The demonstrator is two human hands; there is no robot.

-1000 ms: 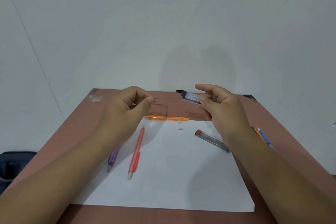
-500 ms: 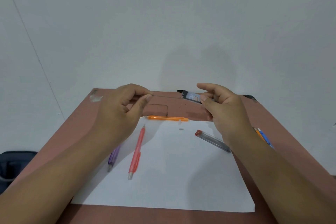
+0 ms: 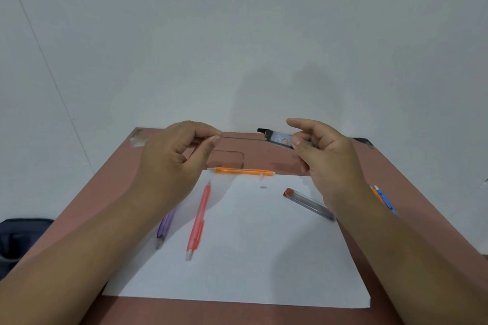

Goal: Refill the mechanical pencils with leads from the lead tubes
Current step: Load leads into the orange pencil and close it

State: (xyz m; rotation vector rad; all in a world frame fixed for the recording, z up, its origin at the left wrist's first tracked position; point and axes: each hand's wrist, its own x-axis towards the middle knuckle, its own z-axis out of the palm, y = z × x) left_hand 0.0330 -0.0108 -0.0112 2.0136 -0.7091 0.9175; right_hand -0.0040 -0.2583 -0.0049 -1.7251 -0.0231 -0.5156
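While both hands hover above the far half of the bench [image 3: 264, 157], a thin dark lead [image 3: 241, 137] stretches level between them. The left hand [image 3: 174, 155] pinches its near end between thumb and forefinger tip, the other fingers curled in. The lead's far end meets the black cap of a flat lead case [image 3: 277, 138] that the right hand [image 3: 327, 163] grips between thumb and bent fingers, its index finger stretched out above.

On the bench lies a white sheet of paper [image 3: 250, 258]. At the sheet's twelve o'clock edge an orange mechanical pencil [image 3: 243, 171] lies crosswise, with two small white bits [image 3: 262, 187] just beside it toward six o'clock. Toward nine o'clock a red mechanical pencil [image 3: 198, 219] lies lengthwise, and a purple one [image 3: 165, 227] beside it is partly hidden under the left forearm. At about two o'clock a clear lead tube [image 3: 309, 204] with a red cap lies slantwise, running under the right wrist. Beyond that wrist, off the sheet at three o'clock, an orange pencil [image 3: 376, 194] and a blue pencil [image 3: 385, 200] peep out. A dark bag [image 3: 18, 240] sits off the bench at nine o'clock.
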